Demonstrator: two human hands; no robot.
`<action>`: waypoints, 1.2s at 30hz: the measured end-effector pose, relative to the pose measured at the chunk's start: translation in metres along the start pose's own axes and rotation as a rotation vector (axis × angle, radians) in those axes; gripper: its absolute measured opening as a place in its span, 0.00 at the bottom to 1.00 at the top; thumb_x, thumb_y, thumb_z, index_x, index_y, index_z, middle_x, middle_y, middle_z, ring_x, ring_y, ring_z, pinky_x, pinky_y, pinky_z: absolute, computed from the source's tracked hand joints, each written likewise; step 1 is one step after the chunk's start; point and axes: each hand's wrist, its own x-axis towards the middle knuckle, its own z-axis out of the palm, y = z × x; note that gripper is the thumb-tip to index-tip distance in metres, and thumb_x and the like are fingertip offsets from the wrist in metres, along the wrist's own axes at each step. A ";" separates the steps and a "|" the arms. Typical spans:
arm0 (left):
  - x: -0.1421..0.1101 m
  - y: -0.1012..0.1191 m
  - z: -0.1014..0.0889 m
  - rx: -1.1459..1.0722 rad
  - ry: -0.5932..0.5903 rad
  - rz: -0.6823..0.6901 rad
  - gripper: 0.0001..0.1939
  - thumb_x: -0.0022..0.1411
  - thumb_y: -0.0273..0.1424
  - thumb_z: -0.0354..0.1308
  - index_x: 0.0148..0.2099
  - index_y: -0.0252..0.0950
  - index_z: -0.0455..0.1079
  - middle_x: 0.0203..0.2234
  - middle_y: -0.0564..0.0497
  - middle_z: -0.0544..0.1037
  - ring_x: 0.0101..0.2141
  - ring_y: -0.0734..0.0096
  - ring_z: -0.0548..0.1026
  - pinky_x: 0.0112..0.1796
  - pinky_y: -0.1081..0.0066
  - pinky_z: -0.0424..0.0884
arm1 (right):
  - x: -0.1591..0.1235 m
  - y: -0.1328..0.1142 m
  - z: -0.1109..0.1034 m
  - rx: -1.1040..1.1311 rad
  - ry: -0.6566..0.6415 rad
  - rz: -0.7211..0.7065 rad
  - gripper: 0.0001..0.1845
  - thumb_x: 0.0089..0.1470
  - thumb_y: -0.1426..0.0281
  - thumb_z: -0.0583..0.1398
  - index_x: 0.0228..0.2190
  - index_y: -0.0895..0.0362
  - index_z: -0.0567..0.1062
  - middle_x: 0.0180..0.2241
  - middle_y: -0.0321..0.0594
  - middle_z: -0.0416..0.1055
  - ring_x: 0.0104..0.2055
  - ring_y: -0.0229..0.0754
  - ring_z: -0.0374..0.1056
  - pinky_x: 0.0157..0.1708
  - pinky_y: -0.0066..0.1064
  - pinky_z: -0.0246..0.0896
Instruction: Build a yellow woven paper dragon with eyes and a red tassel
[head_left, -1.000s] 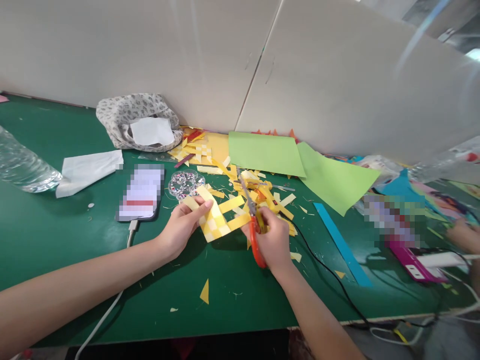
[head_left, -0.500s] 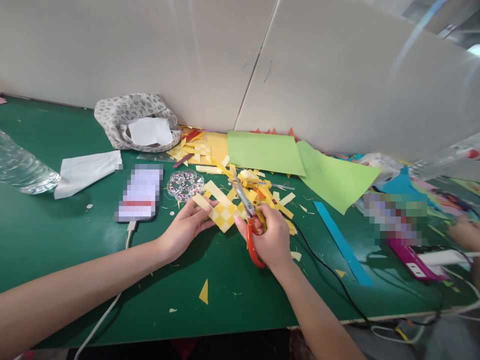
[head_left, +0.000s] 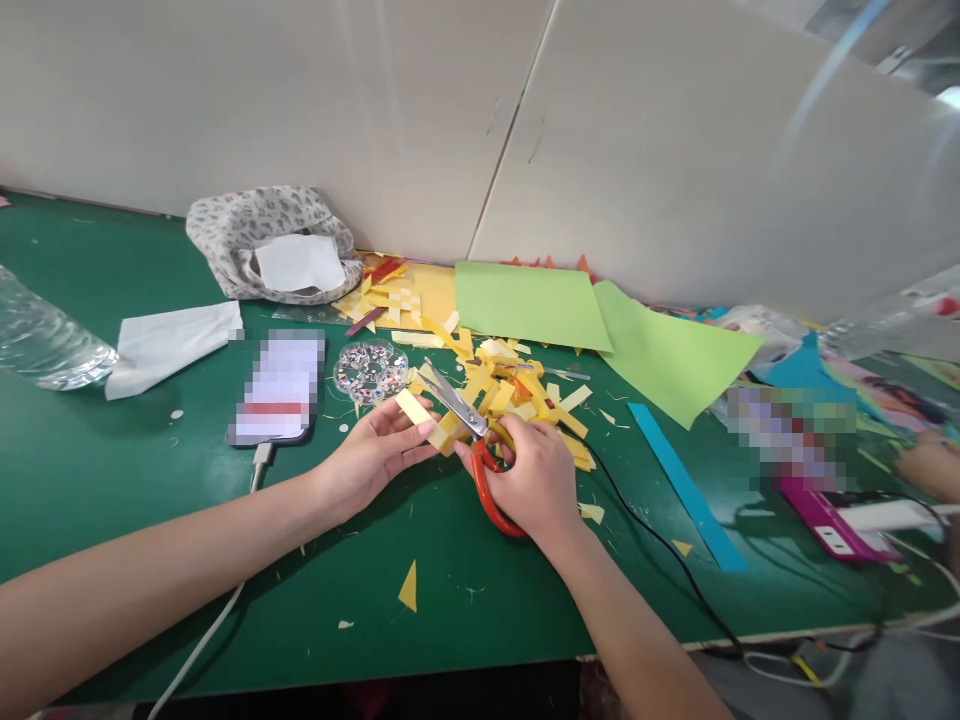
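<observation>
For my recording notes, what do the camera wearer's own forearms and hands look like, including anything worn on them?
The left forearm and right forearm are bare: no sleeves, watch, bracelet or obvious markings show. The left grip and right grip are ungloved human hands. No rings are visible, though some fingers are partly hidden.

Green table (head_left: pixel 360 610), glossy, lightly scuffed. Pale panel wall (head_left: pixel 285 100) rose directly behind the table; a slanting seam (head_left: pixel 516 115) split it above the table's middle, thin scribbles (head_left: pixel 537 136) there too. Soft streaks of light (head_left: pixel 390 90) showed against the wall, above and left of the table's middle. Beyond the table, far upper right, a bright light (head_left: pixel 951 97) glared. Below the table's near edge: dark, details lost.
</observation>
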 end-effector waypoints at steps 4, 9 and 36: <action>0.000 0.001 0.002 0.006 0.036 0.008 0.15 0.43 0.20 0.68 0.34 0.36 0.70 0.32 0.55 0.76 0.35 0.75 0.74 0.41 0.73 0.70 | 0.000 0.001 0.001 -0.013 0.022 0.011 0.18 0.46 0.53 0.58 0.21 0.54 0.62 0.15 0.32 0.60 0.22 0.39 0.59 0.27 0.30 0.51; -0.001 -0.001 0.004 0.070 0.025 0.032 0.15 0.43 0.20 0.68 0.34 0.36 0.68 0.30 0.56 0.75 0.35 0.76 0.74 0.40 0.75 0.68 | -0.001 0.001 0.002 -0.029 0.012 0.020 0.18 0.46 0.53 0.58 0.20 0.54 0.62 0.15 0.32 0.60 0.22 0.39 0.59 0.26 0.30 0.50; 0.002 -0.001 -0.004 0.246 0.283 0.263 0.09 0.51 0.33 0.65 0.32 0.34 0.71 0.27 0.54 0.76 0.31 0.77 0.75 0.31 0.79 0.72 | 0.000 0.006 0.000 0.018 -0.008 -0.117 0.19 0.44 0.53 0.60 0.28 0.56 0.66 0.21 0.36 0.66 0.27 0.42 0.63 0.35 0.35 0.56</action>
